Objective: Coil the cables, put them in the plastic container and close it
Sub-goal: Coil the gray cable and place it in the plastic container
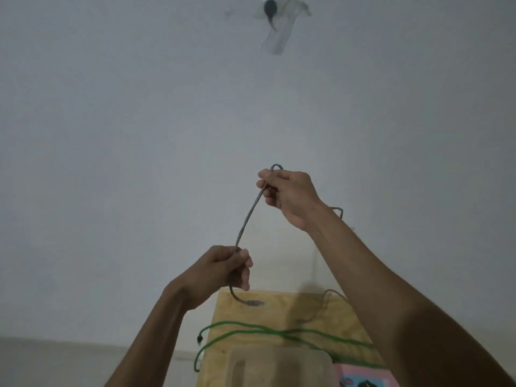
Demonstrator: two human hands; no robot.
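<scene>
- Two hands up in the head view, both on the grey cable (247, 216): left hand (223, 270) clenched round its lower part, right hand (287, 196) pinching a bend higher up.
- Short end dangles below my left fist; rest trails behind my right wrist to the wooden table (279, 311).
- Green cable (251, 329) lies loose on the table, uncoiled.
- Plastic container (279, 364) sits at the near table edge; I can't tell if it's lidded.
- Step tip: I'd keep loops equal, feed slack from the right, pin each turn in the left fist, avoid twists.
</scene>
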